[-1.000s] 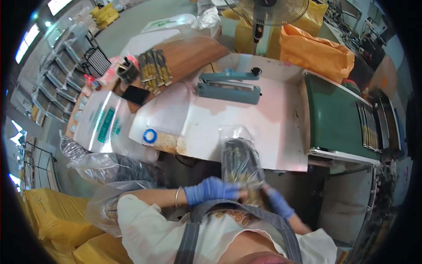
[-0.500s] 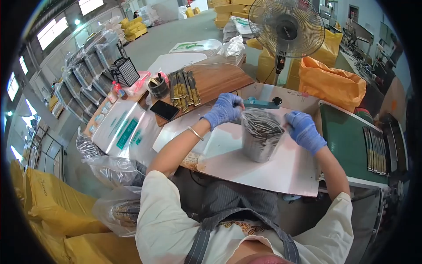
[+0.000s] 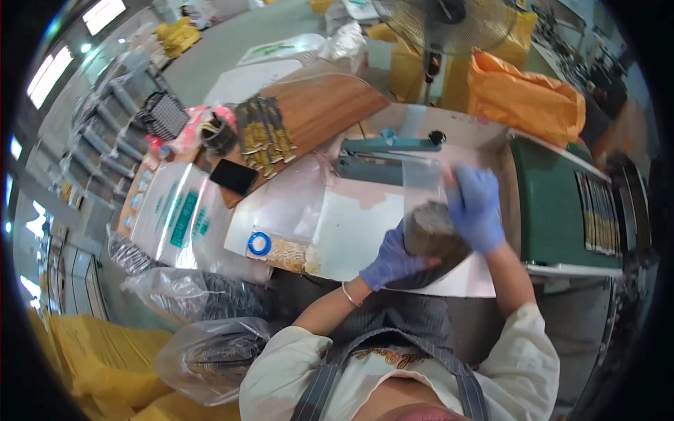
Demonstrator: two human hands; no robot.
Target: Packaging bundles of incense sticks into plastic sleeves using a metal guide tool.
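Both my hands wear blue gloves. My left hand [image 3: 390, 261] cups the lower left end of a clear plastic bag [image 3: 430, 210] packed with dark thin pieces, standing on the white table [image 3: 351, 224]. My right hand [image 3: 476, 208] presses against the bag's right side, fingers spread over it. The bag's empty clear top reaches up toward the teal heat sealer [image 3: 382, 160] just behind it.
A wooden board [image 3: 323, 112] with rows of dark packets [image 3: 263, 137], a black phone [image 3: 234, 176] and a blue tape roll [image 3: 259, 243] lie to the left. A green machine [image 3: 554, 203] stands right. A fan [image 3: 449, 21], orange bag [image 3: 523, 98] and filled plastic bags [image 3: 203, 351] surround the table.
The bag has been brought closer to the table's near edge and turned upright toward the sealer. My left hand dropped from the bag's top left to its lower end.
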